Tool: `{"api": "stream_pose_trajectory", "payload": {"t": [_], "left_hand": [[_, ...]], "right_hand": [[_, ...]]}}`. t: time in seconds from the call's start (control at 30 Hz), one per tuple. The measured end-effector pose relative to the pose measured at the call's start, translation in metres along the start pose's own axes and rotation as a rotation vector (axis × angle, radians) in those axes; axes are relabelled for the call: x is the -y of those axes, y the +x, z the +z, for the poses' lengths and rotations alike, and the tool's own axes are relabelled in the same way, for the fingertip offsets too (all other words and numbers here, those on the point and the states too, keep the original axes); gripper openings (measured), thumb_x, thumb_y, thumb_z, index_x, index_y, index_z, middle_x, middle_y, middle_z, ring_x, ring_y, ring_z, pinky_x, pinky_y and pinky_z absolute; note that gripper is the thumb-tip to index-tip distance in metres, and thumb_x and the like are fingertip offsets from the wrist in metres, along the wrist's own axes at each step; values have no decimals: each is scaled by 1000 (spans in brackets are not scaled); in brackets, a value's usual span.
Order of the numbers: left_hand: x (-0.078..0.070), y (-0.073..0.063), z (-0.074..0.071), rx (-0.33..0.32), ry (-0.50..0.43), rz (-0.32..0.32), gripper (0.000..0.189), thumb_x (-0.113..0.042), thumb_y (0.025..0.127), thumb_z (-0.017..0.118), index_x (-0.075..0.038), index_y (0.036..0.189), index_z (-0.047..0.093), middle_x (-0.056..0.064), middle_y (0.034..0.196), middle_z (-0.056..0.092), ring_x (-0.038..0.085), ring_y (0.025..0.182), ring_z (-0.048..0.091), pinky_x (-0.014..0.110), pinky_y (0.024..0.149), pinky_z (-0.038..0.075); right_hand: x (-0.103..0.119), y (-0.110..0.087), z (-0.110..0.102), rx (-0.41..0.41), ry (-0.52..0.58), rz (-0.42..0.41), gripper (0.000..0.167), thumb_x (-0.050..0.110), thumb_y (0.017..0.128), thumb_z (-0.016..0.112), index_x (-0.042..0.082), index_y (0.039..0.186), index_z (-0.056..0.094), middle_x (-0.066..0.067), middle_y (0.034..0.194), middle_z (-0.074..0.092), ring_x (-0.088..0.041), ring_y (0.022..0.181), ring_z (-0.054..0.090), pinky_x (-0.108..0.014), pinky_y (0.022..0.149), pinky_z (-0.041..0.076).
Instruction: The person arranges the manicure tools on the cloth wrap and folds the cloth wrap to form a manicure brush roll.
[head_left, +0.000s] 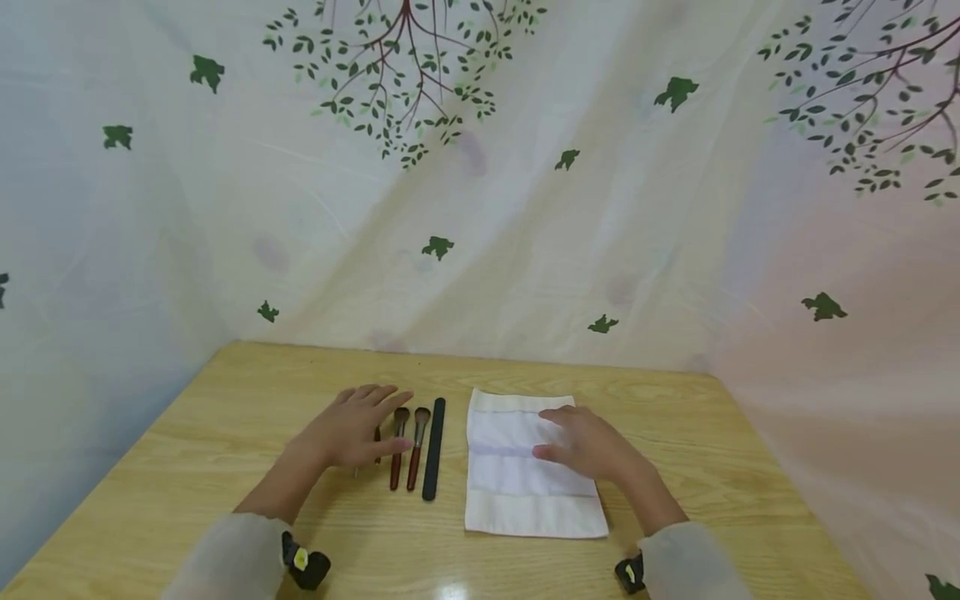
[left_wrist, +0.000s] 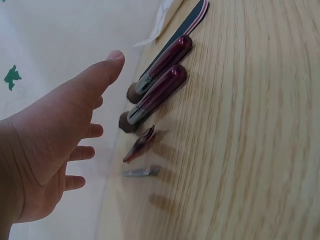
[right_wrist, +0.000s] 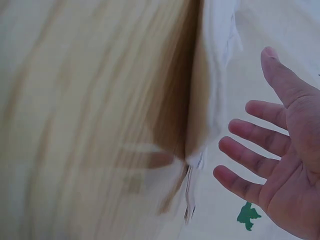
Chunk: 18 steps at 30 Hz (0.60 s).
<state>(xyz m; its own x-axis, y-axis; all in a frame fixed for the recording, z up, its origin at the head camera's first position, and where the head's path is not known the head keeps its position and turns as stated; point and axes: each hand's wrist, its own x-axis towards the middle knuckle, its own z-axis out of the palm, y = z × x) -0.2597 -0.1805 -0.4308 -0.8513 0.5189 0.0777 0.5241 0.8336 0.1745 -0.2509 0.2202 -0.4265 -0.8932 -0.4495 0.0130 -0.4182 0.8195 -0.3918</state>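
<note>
My left hand (head_left: 360, 429) hovers with spread fingers over a row of small tools on the left of the table. Two makeup brushes (left_wrist: 159, 95) with dark red handles lie side by side there. Beside them rests a long dark nail file (head_left: 433, 450). A small dark red tool (left_wrist: 140, 143) and a thin metallic piece (left_wrist: 141, 172) lie further left, partly hidden under the hand in the head view. My right hand (head_left: 588, 442), fingers extended, is above the right side of a white cloth pouch (head_left: 517, 467) that lies flat; it holds nothing.
The wooden table (head_left: 210, 467) reaches back to a pale curtain (head_left: 487, 292) printed with leaves and branches, which also hangs along both sides. Black wrist cameras are strapped at both sleeves.
</note>
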Motion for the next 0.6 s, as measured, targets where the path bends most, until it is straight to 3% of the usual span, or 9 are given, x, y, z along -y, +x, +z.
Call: {"api": "stream_pose_trajectory", "payload": {"t": [0.17, 0.33, 0.6], "left_hand": [[-9, 12, 3, 35, -25, 19, 79, -66, 99, 51, -17, 159, 38, 18, 159, 39, 43, 146, 34, 69, 115, 24], [-13, 21, 9, 72, -51, 26, 80, -67, 99, 51, -17, 159, 39, 18, 160, 38, 43, 147, 34, 67, 115, 24], [-16, 35, 15, 110, -100, 6, 81, -69, 98, 50, -19, 160, 36, 15, 163, 34, 42, 149, 29, 67, 116, 21]], "right_hand": [[9, 6, 6, 12, 133, -26, 58, 45, 95, 72, 8, 139, 62, -9, 130, 67, -30, 120, 62, -51, 100, 50], [16, 12, 12, 39, 269, -108, 52, 38, 96, 73, 4, 134, 64, -10, 127, 68, -29, 112, 64, -49, 94, 53], [21, 23, 25, 55, 372, -192, 43, 32, 96, 74, 4, 128, 68, -4, 107, 70, -18, 95, 65, -33, 80, 55]]}}
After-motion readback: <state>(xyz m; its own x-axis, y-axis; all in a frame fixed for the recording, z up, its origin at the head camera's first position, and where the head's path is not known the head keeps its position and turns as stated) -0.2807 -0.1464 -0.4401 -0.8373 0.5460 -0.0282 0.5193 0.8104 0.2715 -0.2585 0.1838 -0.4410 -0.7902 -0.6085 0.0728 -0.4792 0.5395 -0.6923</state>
